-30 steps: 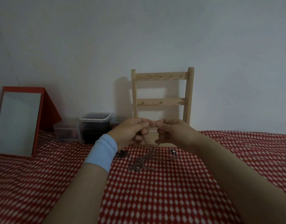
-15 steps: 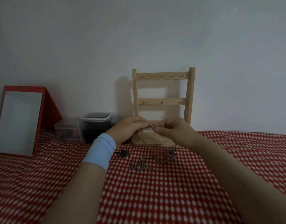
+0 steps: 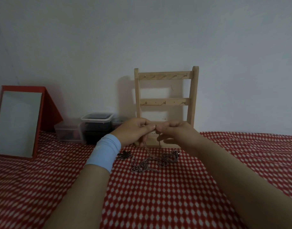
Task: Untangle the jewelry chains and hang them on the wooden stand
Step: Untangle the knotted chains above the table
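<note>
Jewelry chains (image 3: 152, 161) lie in a tangled heap on the red checked cloth (image 3: 158, 195), and one thin strand rises from the heap to the fingers above. The left hand (image 3: 135, 131) and the right hand (image 3: 176, 131) are held close together over it, with their fingertips nearly meeting. The fingers of each hand are curled and pinch the top of that strand from opposite sides. Whether a clasp or a knot sits between them is too small to tell.

A pale blue wristband (image 3: 104, 151) wraps the left wrist, and beside it a dark spiky pendant (image 3: 124, 155) rests on the cloth at the heap's left edge. Just behind the hands stands the wooden stand (image 3: 194, 96), upright against the wall, with two rails of small hooks. The hands hide most of its base.

To the left are a lidded clear tub (image 3: 96, 119) with dim, dark contents and a lower clear box (image 3: 67, 133) whose contents I cannot make out. Farther left a red-framed mirror (image 3: 18, 123) leans back.
</note>
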Demonstrator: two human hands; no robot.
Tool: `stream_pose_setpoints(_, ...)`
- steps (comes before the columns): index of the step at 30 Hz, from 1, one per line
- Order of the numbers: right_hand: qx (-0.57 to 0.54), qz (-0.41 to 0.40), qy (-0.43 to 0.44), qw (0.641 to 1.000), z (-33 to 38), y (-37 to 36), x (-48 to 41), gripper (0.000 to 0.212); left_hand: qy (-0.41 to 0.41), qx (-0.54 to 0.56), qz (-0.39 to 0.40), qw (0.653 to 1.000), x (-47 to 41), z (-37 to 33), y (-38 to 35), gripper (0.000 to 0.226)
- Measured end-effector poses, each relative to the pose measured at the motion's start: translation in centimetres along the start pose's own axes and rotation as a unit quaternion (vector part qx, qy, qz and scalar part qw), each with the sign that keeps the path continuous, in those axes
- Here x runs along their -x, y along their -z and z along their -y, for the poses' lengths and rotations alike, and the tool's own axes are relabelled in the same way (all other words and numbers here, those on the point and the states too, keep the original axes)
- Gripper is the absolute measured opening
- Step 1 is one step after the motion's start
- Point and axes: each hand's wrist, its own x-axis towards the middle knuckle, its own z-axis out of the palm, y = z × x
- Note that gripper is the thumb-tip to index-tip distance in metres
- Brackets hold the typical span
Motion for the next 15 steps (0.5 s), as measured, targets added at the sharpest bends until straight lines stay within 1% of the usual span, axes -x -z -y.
stream_pose_setpoints(3, -0.033, 0.032, -0.016, 0.999, -0.3, 0.0, -0.1, 0.031, 0.002, -0.011, 0.005, 1.0, 0.2, 0.5, 0.4, 0.018)
stream_pose_setpoints(5, -0.031, 0.036, -0.029, 0.998, -0.6, -0.2, -0.2, 0.029, 0.004, -0.036, 0.003, 0.999, 0.2, 0.8, 0.5, 0.019)
stream_pose_setpoints(9, 0.047, 0.036, -0.039, 0.997, -1.0, -0.7, -0.1, 0.028, 0.008, -0.069, -0.019, 0.997, -0.1, 1.0, 0.1, 0.023)
stream_pose_setpoints(11, 0.063, 0.033, -0.031, 0.997, -1.1, -0.8, 0.0, 0.026, 0.009, -0.077, -0.023, 0.997, -0.3, 1.1, -0.4, 0.026)
stream_pose_setpoints(13, 0.082, 0.018, -0.016, 0.996, -1.2, -0.9, 0.1, 0.024, 0.011, -0.083, -0.011, 0.996, -0.4, 1.3, -0.5, 0.026)
stream_pose_setpoints(15, 0.107, -0.014, -0.003, 0.994, -1.5, -0.9, 0.0, 0.021, 0.021, -0.077, 0.011, 0.997, -0.3, 1.7, -0.4, 0.021)
